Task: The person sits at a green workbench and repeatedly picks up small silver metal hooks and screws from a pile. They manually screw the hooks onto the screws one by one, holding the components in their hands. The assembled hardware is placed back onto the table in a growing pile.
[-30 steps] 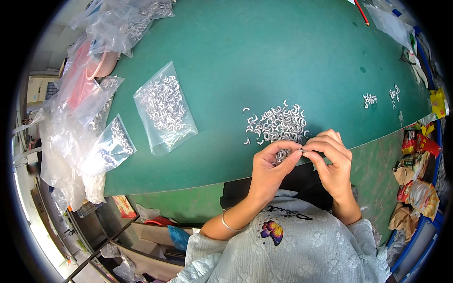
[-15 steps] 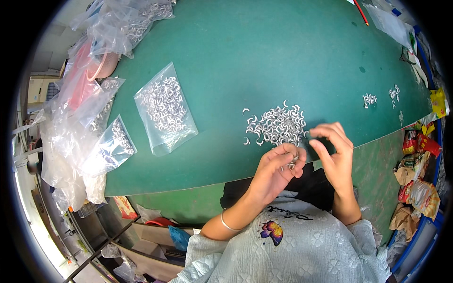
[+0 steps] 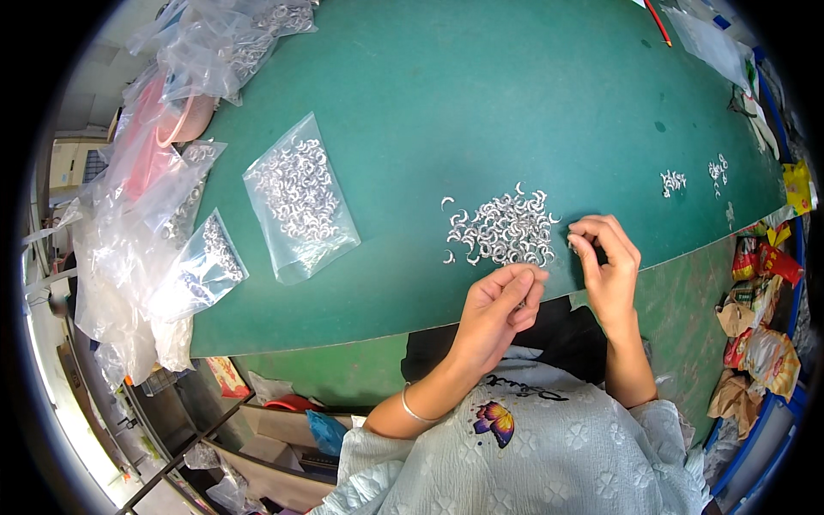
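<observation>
A loose pile of small silvery crescent-shaped metal pieces [image 3: 506,227] lies on the green tabletop. My left hand [image 3: 502,311] is at the pile's near edge, its thumb and fingers closed around a few of these pieces, of which only a bit shows between the fingers. To the right of the pile, my right hand [image 3: 608,257] hovers close to the table edge with thumb and index finger pinched together. Whatever is in that pinch is too small to name.
A clear bag of crescent pieces [image 3: 300,197] lies left of the pile, with a smaller bag [image 3: 210,257] beyond it. Plastic bags and a pink basket [image 3: 190,120] crowd the left edge. Two little clusters of pieces, one nearer [image 3: 673,183], sit at right. A red pencil [image 3: 658,24] lies far right.
My left fingers have closed over the pieces that showed in them before. My right thumb and index finger have come together, and the hand has shifted slightly right, away from the pile.
</observation>
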Demonstrator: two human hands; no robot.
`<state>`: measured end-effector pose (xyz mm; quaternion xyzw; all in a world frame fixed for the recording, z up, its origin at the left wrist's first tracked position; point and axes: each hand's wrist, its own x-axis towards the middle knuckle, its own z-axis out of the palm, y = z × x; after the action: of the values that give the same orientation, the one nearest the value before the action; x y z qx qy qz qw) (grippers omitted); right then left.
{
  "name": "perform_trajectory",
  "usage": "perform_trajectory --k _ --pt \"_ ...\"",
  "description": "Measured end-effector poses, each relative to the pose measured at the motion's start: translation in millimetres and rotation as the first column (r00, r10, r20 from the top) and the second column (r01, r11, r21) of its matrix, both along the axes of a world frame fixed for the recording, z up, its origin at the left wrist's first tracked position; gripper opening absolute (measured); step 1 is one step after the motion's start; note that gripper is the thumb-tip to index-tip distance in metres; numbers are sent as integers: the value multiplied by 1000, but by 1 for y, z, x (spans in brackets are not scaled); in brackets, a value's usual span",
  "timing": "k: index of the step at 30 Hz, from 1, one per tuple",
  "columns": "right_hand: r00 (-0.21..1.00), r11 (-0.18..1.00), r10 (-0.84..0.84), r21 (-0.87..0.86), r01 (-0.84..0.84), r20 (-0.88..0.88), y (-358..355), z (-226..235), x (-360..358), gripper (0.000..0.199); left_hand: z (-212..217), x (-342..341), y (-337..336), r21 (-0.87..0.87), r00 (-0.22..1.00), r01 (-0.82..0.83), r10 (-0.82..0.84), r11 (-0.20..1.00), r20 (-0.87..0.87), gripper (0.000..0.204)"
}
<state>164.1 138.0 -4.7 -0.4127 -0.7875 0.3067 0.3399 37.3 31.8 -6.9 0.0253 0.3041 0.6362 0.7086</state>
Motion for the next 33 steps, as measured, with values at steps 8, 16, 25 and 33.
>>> perform_trajectory --k 8,16,25,33 --pt "967 967 -70 -255 6 -244 -1 -5 -1 13 2 4 1 -27 992 -23 20 999 -126 19" --pt "845 822 -89 -518 -236 -527 -15 7 -3 20 5 6 2 -98 979 -51 30 994 -203 19" --pt "758 740 -43 -531 -414 -651 -23 9 -2 16 5 10 6 -84 956 -59 32 995 -293 16" --pt "751 716 -44 -545 -437 -659 -24 15 -1 14 7 10 6 -76 937 -130 98 989 -334 14"
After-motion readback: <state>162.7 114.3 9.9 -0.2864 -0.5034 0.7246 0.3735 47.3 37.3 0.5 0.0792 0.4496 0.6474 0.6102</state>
